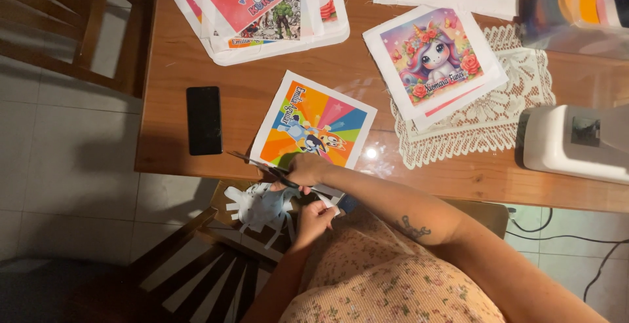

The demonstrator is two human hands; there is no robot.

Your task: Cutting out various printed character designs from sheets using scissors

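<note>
My right hand (304, 169) grips a pair of scissors (259, 164) at the near edge of the wooden table (170, 67); the blades point left. Just below it, my left hand (314, 219) holds a pale blue and white paper cut-out (259, 208) with ragged strips hanging from it, over a wooden chair. Right behind the scissors, a colourful square print with cartoon dogs (318, 123) lies on the table.
A black phone (204, 120) lies at the table's left. A unicorn print (436, 61) rests on a white lace doily (524, 94). A stack of prints (262, 8) sits at the back. A white machine (576, 141) stands right. Wooden chairs (85, 28) and floor cables (576, 238) are nearby.
</note>
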